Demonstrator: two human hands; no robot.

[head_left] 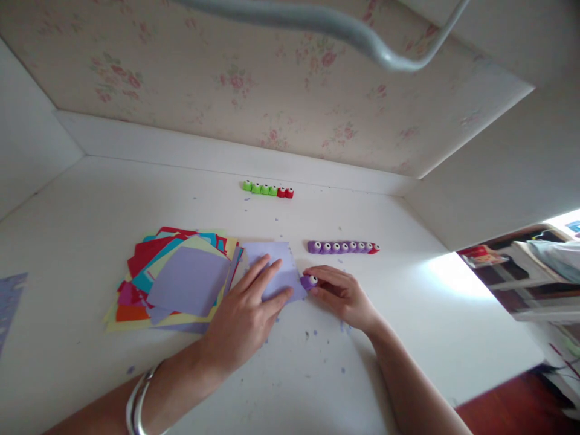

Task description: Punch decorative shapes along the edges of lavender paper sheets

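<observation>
My left hand (247, 311) lies with its fingers spread on a sheet of lilac paper (277, 251), pressing it to the table. My right hand (342, 296) grips a small purple craft punch (306, 282) with a white-and-black button on top. That punch sits at the right edge of the lilac sheet; whether the paper is inside its slot I cannot tell. Just beyond my right hand is a row of purple punches (336, 248), ending in a red punch (374, 248). Left of my left hand lies a loose stack of coloured paper (188, 281), lilac on top.
Farther back, near the wall, stands a row of green punches (261, 188) and red punches (285, 193). Tiny lilac paper bits (316, 333) are scattered over the white table (181, 380). A patterned lilac sheet (11, 302) lies at the left edge. Shelves (507, 266) stand at right.
</observation>
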